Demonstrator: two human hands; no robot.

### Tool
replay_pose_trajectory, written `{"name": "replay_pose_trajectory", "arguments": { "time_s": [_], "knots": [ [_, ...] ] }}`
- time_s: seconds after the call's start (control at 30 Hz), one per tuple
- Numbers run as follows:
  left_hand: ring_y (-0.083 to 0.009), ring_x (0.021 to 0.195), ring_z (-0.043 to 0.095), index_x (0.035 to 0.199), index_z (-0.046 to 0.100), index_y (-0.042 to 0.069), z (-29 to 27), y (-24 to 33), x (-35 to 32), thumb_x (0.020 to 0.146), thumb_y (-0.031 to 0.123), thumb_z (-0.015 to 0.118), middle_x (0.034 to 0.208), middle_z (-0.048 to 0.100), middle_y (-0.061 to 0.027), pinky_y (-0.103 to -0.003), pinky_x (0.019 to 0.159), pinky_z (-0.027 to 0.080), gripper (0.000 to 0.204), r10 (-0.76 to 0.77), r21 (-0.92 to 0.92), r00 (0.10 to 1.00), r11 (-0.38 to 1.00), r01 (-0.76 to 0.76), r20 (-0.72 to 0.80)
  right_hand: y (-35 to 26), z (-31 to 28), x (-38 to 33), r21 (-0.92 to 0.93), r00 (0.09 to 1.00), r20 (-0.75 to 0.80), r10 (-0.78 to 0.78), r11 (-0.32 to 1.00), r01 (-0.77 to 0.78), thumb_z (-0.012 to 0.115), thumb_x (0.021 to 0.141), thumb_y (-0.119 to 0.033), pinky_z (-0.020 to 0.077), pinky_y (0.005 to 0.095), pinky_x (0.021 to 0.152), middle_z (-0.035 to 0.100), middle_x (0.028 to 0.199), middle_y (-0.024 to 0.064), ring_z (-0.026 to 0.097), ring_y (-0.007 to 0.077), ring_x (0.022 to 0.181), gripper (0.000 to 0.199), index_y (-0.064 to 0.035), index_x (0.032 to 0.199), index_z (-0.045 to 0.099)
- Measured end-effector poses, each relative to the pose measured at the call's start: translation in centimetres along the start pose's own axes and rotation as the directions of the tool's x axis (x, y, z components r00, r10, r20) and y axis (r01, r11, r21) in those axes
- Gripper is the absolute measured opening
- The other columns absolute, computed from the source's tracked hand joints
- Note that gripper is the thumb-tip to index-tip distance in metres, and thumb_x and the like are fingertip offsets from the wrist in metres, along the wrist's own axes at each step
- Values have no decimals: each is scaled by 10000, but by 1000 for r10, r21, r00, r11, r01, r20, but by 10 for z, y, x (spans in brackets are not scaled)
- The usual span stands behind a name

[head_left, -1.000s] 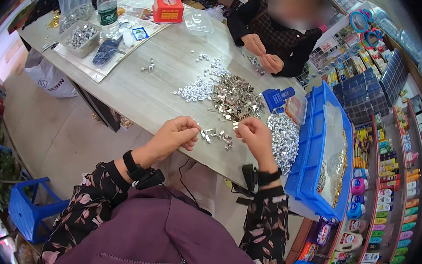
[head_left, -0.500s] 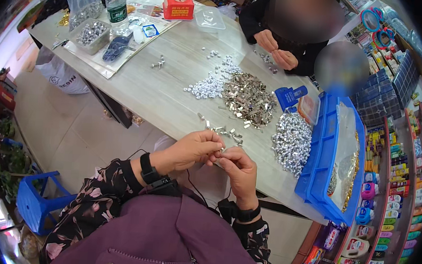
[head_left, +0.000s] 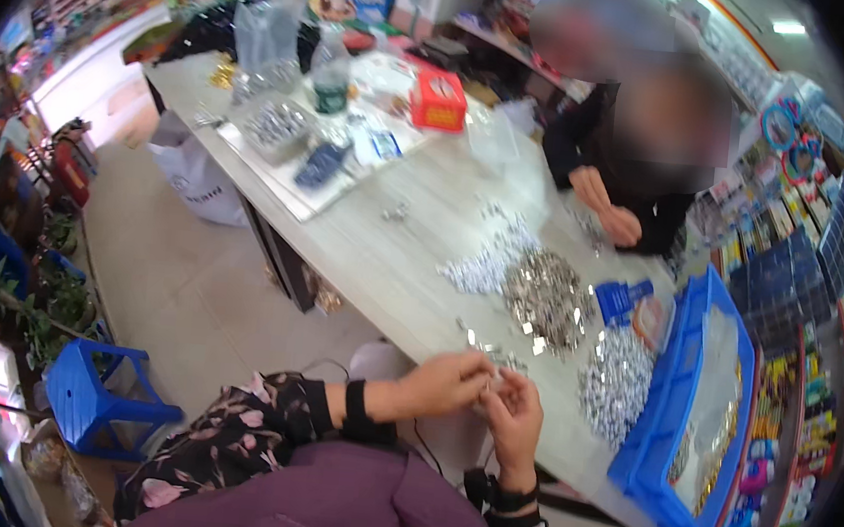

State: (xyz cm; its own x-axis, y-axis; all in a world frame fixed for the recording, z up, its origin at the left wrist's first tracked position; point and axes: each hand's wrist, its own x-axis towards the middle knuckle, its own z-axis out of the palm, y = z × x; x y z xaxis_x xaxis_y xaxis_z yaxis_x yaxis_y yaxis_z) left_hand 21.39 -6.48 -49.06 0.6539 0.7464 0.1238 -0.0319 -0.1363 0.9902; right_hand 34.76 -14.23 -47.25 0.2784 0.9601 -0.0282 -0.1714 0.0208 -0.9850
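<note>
My left hand [head_left: 446, 384] and my right hand [head_left: 514, 422] meet at the fingertips over the table's near edge. Both are closed in a pinch; whatever lies between them is too small and blurred to name. Just beyond my fingers are a few loose small metal pieces [head_left: 480, 343]. Farther off lies a heap of shiny flat metal pieces [head_left: 549, 303], with a spread of small whitish-silver pieces [head_left: 487, 267] to its left. A third pile, of small silvery pieces [head_left: 616, 383], lies right of my right hand.
A blue plastic tray [head_left: 634, 438] stands along the table's right end. Beside the piles lies a blue scoop-like piece [head_left: 623, 301]. Across the table [head_left: 361, 268], a co-worker's hands [head_left: 605, 207] are close together. A red box [head_left: 438, 101] stands at the back; a blue stool [head_left: 94, 395] is left.
The whole view has swung up and leftward, so the table and piles appear lower and farther right. My hands stay together, fingertips pinched. The picture is more blurred.
</note>
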Motion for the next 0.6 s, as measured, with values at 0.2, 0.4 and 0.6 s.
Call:
{"name": "replay_pose_trajectory", "arguments": {
  "time_s": [0.2, 0.4, 0.6],
  "knots": [
    [-214, 684, 623, 995, 492, 26, -2, 15, -3, 879, 187, 550, 754, 608, -110, -316, 609, 482, 207, 91, 252, 996, 963, -93, 18, 9, -14, 4, -137, 999, 35, 34, 990, -29, 607, 837, -39, 459, 194, 663, 609, 829, 26, 573, 74, 741, 130, 10, 951, 568],
    [-220, 668, 618, 997, 495, 44, -9, 13, 8, 866, 214, 565, 721, 607, -101, -326, 583, 467, 226, 116, 311, 992, 942, -127, 56, 11, -15, 15, -277, 999, 29, 32, 961, -23, 618, 835, -80, 405, 178, 544, 578, 734, -14, 506, 36, 637, 105, -11, 904, 579],
    [-306, 723, 581, 917, 537, 31, -78, -6, 60, 828, 169, 563, 793, 584, -152, -368, 629, 457, 165, 250, 625, 966, 765, -154, -68, 7, -24, 38, -608, 972, -23, -234, 775, 172, 655, 793, -83, 422, 210, 543, 571, 694, 12, 523, 71, 608, 96, -8, 834, 611]
  ]
}}
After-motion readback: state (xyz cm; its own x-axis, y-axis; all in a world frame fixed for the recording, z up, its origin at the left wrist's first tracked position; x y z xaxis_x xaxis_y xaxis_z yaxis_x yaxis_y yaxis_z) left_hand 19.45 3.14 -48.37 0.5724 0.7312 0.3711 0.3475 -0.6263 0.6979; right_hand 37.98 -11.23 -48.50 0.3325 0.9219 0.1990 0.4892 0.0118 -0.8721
